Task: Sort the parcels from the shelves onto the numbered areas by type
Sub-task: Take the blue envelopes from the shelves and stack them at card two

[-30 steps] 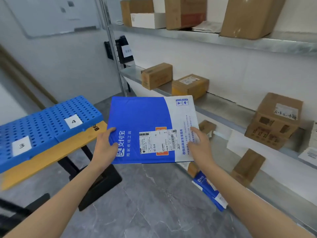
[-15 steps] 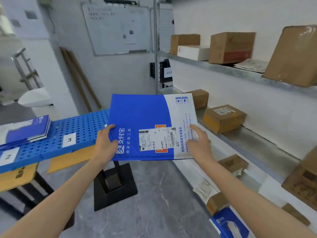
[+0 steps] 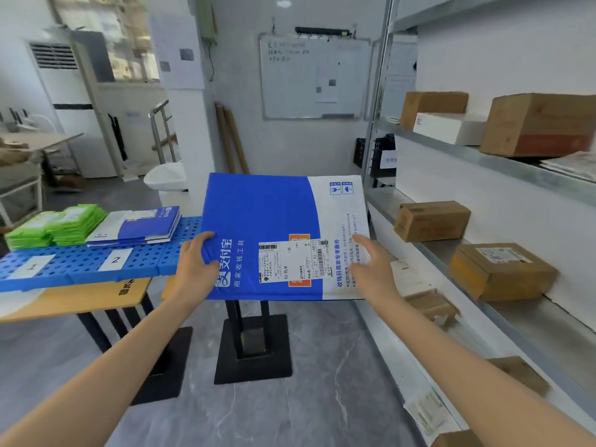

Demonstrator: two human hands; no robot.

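Head view: blue-and-white mailer (image 3: pixel 274 227) held flat in mid-air beside the shelves (image 3: pixel 503 162).
Gripped by left hand (image 3: pixel 196 266) on its blue edge, right hand (image 3: pixel 371 269) on its white edge; beyond, blue numbered table (image 3: pixel 80 266) with stacked parcels.

- The envelope (image 3: pixel 274 233) is held flat in the middle, the left hand (image 3: pixel 193 269) on its left edge and the right hand (image 3: pixel 371 269) on its right.
- To the left, the desk (image 3: pixel 80 298) carries a perforated board (image 3: pixel 84 262) with labels 1 (image 3: pixel 32 266) and 2 (image 3: pixel 115 259).
- Behind label 1 lies a stack of packets (image 3: pixel 54 224); behind label 2, a stack of envelopes (image 3: pixel 135 226).
- To the right stand the shelves (image 3: pixel 503 162) with boxes (image 3: pixel 432 221) on them.
- A whiteboard (image 3: pixel 314 75) hangs on the far wall.
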